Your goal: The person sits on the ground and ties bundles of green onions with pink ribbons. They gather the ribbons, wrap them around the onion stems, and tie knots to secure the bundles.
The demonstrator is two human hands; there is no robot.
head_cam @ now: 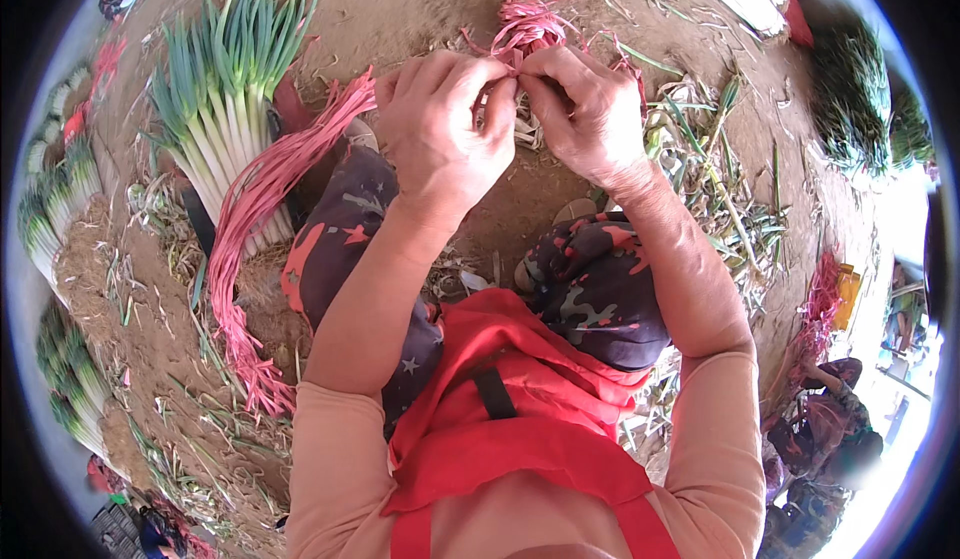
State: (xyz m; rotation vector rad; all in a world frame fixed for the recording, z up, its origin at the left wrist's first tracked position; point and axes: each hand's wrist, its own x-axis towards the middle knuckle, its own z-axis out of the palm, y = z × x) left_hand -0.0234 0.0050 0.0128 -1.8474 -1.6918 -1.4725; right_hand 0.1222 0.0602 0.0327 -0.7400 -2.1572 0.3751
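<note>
My left hand (450,116) and my right hand (589,112) meet before me, their fingertips pinching a pink plastic ribbon between them. Just beyond lies a tangled bundle of pink ribbon (529,24) on the soil. A long hank of pink plastic strips (259,176) runs from beside my left hand down to the left, draped over a bunch of green onions (232,112) with white stalks. The bunch's roots lie near my left knee. My fingers partly hide the pinched ribbon.
Cut leaves and peelings (712,154) litter the dirt at right. More onion bunches (71,191) lie along the left edge, and a dark green pile (851,93) is at upper right. A person (825,424) crouches at lower right, near a yellow object (847,296).
</note>
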